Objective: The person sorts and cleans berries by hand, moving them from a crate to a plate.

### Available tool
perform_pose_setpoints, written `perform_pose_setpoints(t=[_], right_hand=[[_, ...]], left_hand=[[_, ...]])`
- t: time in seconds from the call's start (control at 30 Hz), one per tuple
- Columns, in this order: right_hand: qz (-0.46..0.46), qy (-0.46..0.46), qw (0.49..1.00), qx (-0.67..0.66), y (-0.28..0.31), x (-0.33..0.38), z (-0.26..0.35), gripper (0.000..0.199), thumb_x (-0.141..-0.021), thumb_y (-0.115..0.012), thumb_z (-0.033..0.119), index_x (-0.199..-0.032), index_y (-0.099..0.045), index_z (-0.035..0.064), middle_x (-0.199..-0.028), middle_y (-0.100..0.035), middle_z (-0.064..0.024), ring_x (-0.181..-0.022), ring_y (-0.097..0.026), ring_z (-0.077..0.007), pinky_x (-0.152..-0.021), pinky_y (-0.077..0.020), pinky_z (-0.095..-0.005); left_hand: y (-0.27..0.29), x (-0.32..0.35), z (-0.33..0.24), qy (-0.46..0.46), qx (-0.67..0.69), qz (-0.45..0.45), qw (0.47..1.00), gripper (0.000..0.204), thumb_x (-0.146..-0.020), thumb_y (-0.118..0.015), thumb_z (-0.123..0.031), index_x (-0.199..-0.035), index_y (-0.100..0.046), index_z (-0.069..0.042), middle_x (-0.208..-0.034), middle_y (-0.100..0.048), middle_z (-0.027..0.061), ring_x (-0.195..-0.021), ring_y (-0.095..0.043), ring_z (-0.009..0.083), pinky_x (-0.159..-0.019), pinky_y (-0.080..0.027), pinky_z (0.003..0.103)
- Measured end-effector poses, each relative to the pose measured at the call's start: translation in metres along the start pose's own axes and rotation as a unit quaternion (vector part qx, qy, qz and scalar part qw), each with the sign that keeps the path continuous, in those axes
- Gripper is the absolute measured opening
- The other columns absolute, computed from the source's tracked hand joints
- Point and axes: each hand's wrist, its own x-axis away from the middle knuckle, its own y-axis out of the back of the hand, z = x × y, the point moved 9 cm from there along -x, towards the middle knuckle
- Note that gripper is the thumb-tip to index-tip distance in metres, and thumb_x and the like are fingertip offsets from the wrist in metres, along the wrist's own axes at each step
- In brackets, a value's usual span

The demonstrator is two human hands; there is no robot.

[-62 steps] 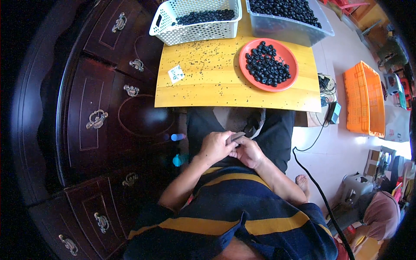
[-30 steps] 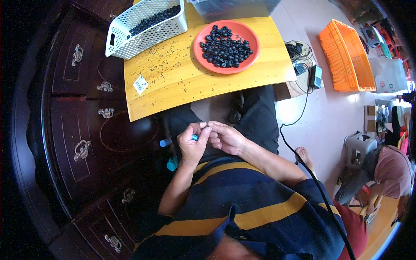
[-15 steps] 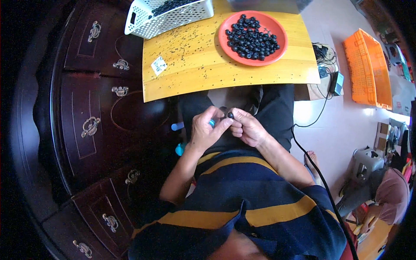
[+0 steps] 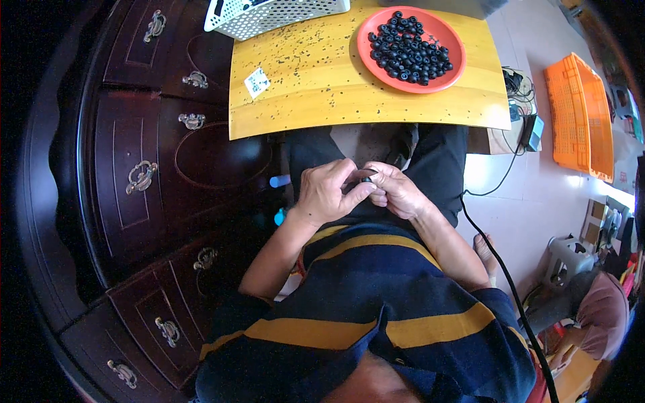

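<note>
My two hands meet over my lap, just in front of the table's near edge. Between the thumb and fingers of my right hand (image 4: 402,193) is a small black round piece (image 4: 367,179), mostly covered by fingertips. My left hand (image 4: 327,191) is closed with its back upward, its thumb reaching to the piece. It grips a small tool; only a thin dark edge (image 4: 360,174) shows beside the piece, and the handle is hidden. On the table, a red-orange plate (image 4: 459,50) bears a heap of similar black round pieces (image 4: 411,54), some with a hole in the middle.
Dark crumbs are scattered over the yellow table (image 4: 322,111), around a white paper scrap (image 4: 256,83). A white perforated basket (image 4: 282,23) stands at its far left. Dark wooden drawers (image 4: 127,161) rise at left. An orange crate (image 4: 579,117), a black cable (image 4: 494,252) and another person (image 4: 601,312) are at right.
My left hand has rolled over, so its back faces up and the tool's teal part is covered. Both hands now press closer around the black piece. The whole view has shifted slightly.
</note>
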Motion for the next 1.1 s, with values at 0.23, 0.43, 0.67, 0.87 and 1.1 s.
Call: perform_pose_setpoints(t=[0.23, 0.43, 0.67, 0.87, 1.1], right_hand=[[-0.040, 0.011, 0.998, -0.039, 0.004, 0.000, -0.008, 0.023, -0.101, -0.060, 0.034, -0.103, -0.060, 0.0115, -0.072, -0.046, 0.0079, -0.058, -0.036, -0.0032, -0.050, -0.0294, -0.0195], [-0.057, 0.024, 0.996, -0.065, 0.010, -0.002, -0.007, 0.013, -0.101, -0.060, 0.027, -0.101, -0.057, 0.0143, -0.074, -0.051, 0.0068, -0.059, -0.038, -0.0033, -0.051, -0.0310, -0.0190], [-0.065, 0.018, 0.995, -0.080, 0.011, -0.004, -0.011, 0.017, -0.103, -0.057, 0.028, -0.095, -0.056, 0.0140, -0.074, -0.050, 0.0068, -0.056, -0.037, -0.0030, -0.050, -0.0313, -0.0189], [-0.070, 0.015, 0.993, -0.098, -0.003, -0.005, 0.000, 0.022, -0.103, -0.056, 0.033, -0.095, -0.056, 0.0124, -0.072, -0.048, 0.0073, -0.055, -0.036, -0.0024, -0.049, -0.0296, -0.0175], [-0.055, 0.020, 0.993, -0.100, 0.000, -0.006, -0.001, 0.017, -0.103, -0.057, 0.029, -0.100, -0.057, 0.0130, -0.069, -0.045, 0.0075, -0.055, -0.037, -0.0024, -0.048, -0.0309, -0.0173]], left_hand=[[-0.002, 0.007, 0.004, -0.027, -0.047, -0.057, 0.997, 0.038, -0.087, -0.074, -0.040, -0.078, -0.056, -0.007, -0.066, -0.060, 0.0105, -0.057, -0.063, 0.0301, -0.050, -0.048, 0.038], [-0.011, 0.005, 0.010, -0.033, -0.022, -0.038, 0.998, 0.040, -0.090, -0.071, -0.040, -0.076, -0.055, -0.006, -0.064, -0.062, 0.0115, -0.058, -0.066, 0.0319, -0.051, -0.050, 0.041], [-0.019, 0.007, 0.014, -0.027, -0.034, -0.025, 0.999, 0.043, -0.091, -0.069, -0.044, -0.075, -0.054, -0.007, -0.063, -0.060, 0.0133, -0.058, -0.065, 0.0330, -0.050, -0.049, 0.042], [0.002, -0.003, 0.008, 0.003, 0.000, -0.040, 0.999, 0.038, -0.086, -0.073, -0.042, -0.078, -0.059, -0.008, -0.067, -0.065, 0.0109, -0.060, -0.067, 0.0307, -0.052, -0.051, 0.040], [-0.001, -0.006, 0.008, 0.001, -0.007, -0.027, 1.000, 0.038, -0.085, -0.073, -0.042, -0.079, -0.060, -0.008, -0.069, -0.066, 0.0105, -0.062, -0.068, 0.0312, -0.054, -0.052, 0.041]])
